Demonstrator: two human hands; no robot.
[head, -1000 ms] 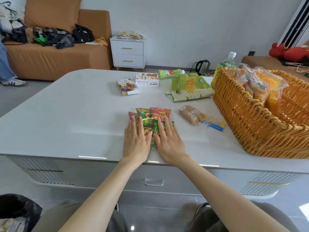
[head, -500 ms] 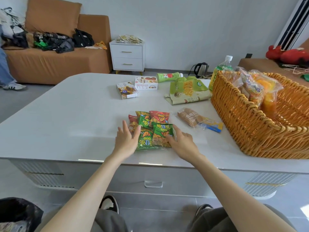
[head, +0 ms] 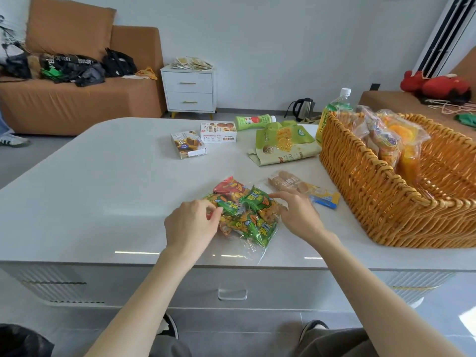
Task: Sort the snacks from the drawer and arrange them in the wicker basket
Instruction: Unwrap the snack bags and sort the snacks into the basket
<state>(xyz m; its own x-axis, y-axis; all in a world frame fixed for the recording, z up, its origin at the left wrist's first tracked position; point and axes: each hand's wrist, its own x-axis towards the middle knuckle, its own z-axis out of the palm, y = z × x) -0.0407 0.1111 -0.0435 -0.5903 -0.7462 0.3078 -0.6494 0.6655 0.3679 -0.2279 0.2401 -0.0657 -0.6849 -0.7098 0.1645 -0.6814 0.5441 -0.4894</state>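
A clear bag of small green and red snack packets (head: 247, 215) lies near the table's front edge. My left hand (head: 192, 225) pinches the bag's left side. On the bag's right side, my right hand (head: 300, 215) holds the plastic with spread fingers. The wicker basket (head: 386, 202) stands at the right and holds several orange snack bags (head: 386, 140). A wafer pack (head: 304, 191) lies between the bag and the basket.
Two small snack boxes (head: 189, 145) (head: 218, 131), a green tube (head: 253, 122) and a green flat pouch (head: 283, 143) lie farther back on the white table (head: 103, 189). A drink bottle (head: 333, 109) stands behind the basket. The closed drawer's handle (head: 232, 293) is below the edge.
My hands went from pressing flat on the snack bag to its two sides and now grip it. The bag has bunched up and shifted slightly right.
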